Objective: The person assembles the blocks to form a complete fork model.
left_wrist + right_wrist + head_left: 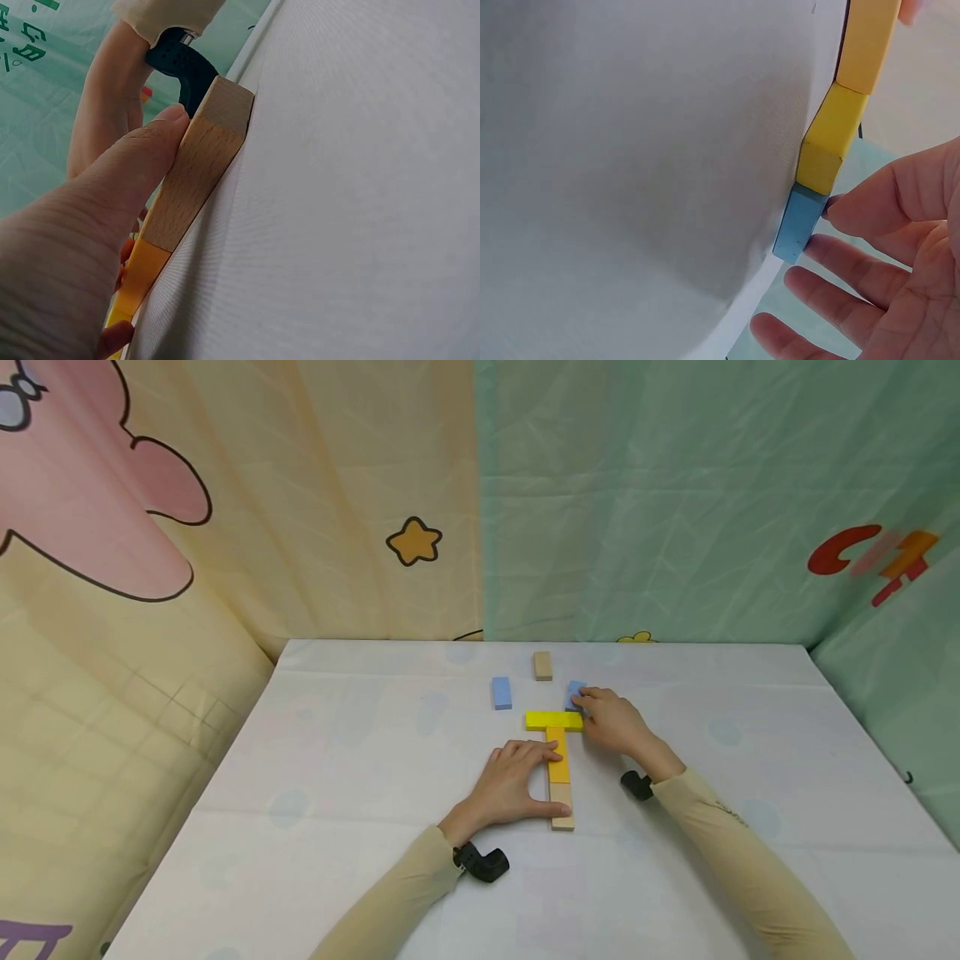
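Observation:
My left hand rests over a column of blocks. Its thumb lies on the plain wooden block at the near end, and a fingertip touches the orange block beyond it. A yellow block sits crosswise at the column's far end, making a T shape. My right hand has thumb and index finger on a blue block, which lies at the yellow block's right end. In the right wrist view the other fingers are spread apart, off the block.
A second blue block lies to the left beyond the yellow bar, and a wooden block lies near the table's far edge. The white cloth-covered table meets patterned curtains at the back. Black wrist cameras are strapped to both wrists.

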`<state>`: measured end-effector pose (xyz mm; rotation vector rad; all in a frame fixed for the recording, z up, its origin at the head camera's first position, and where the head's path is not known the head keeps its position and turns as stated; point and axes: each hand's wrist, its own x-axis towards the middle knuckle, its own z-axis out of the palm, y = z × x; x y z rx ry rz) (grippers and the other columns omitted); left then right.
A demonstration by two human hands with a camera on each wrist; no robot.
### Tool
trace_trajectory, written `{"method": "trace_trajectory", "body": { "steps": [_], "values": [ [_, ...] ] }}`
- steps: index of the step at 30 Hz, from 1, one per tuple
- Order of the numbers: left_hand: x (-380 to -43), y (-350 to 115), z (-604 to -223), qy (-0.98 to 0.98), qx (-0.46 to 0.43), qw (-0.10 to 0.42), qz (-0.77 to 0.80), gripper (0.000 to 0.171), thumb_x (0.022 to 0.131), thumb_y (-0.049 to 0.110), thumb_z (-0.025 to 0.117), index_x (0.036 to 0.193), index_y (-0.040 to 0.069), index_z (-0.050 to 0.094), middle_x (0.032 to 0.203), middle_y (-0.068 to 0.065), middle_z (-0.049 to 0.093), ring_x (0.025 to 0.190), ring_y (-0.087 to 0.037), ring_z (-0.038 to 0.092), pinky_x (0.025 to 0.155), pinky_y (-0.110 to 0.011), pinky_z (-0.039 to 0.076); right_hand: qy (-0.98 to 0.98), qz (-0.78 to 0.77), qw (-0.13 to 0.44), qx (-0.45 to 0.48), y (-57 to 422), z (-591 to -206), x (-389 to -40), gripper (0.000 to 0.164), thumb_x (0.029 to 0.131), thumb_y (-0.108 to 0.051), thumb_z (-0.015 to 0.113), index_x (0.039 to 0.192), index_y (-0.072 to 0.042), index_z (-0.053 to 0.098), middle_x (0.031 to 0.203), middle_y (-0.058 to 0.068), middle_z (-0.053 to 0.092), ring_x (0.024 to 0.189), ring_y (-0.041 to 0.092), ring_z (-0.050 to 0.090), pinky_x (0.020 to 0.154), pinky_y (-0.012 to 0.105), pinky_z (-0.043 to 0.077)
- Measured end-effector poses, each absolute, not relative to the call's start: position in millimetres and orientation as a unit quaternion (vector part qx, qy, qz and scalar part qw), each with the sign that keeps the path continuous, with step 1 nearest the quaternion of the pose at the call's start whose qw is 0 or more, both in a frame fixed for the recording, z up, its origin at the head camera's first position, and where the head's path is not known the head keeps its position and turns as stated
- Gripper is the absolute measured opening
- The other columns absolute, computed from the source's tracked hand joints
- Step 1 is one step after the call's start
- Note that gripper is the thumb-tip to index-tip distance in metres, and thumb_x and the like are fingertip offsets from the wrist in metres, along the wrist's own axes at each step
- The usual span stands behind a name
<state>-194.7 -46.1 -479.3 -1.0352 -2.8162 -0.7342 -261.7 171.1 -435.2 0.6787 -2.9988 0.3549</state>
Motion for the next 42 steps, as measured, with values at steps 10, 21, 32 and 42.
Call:
{"method": "trace_trajectory", "body": {
  "steps": [10,21,32,42],
  "values": [
    [-195.6,-46.0,-479.6,-0.913,-0.332,0.022,-0.236,0.072,0.073,0.071,0.064,0.128,0.027,0.053,0.146,0.015,0.035,0.123,-0.014,0.035,0.088,-0.033,0.032,-0.970,0.115,0.019,0.215,170.1,-435.2,-261.5,0.040,0.087,-0.001,0.055,0.126,0.006,0.057,0.131,0.026,0.050,0.119,0.042,0.047,0.088,0.055,0.044],
    [-195.6,-46.3,-479.9,-0.914,-0.331,0.022,-0.234,0.072,0.072,0.071,0.064,0.129,0.027,0.053,0.146,0.015,0.035,0.123,-0.014,0.035,0.088,-0.033,0.032,-0.969,0.125,0.011,0.214,170.8,-436.1,-261.2,0.043,0.086,0.000,0.054,0.128,0.006,0.056,0.135,0.024,0.048,0.122,0.040,0.046,0.090,0.054,0.042],
    [-195.4,-46.0,-479.8,-0.913,-0.332,0.021,-0.237,0.072,0.072,0.070,0.065,0.128,0.027,0.053,0.147,0.017,0.034,0.124,-0.013,0.034,0.089,-0.033,0.032,-0.964,0.145,0.008,0.221,172.4,-437.5,-261.9,0.043,0.085,0.002,0.054,0.128,0.007,0.055,0.136,0.024,0.047,0.124,0.041,0.043,0.096,0.053,0.038],
    [-195.4,-45.8,-479.8,-0.913,-0.332,0.019,-0.236,0.073,0.072,0.070,0.065,0.129,0.026,0.053,0.147,0.017,0.033,0.125,-0.013,0.033,0.090,-0.033,0.031,-0.962,0.152,0.010,0.227,173.0,-438.9,-261.8,0.044,0.085,0.002,0.054,0.128,0.008,0.054,0.136,0.024,0.047,0.125,0.040,0.042,0.097,0.054,0.036]
  ]
}}
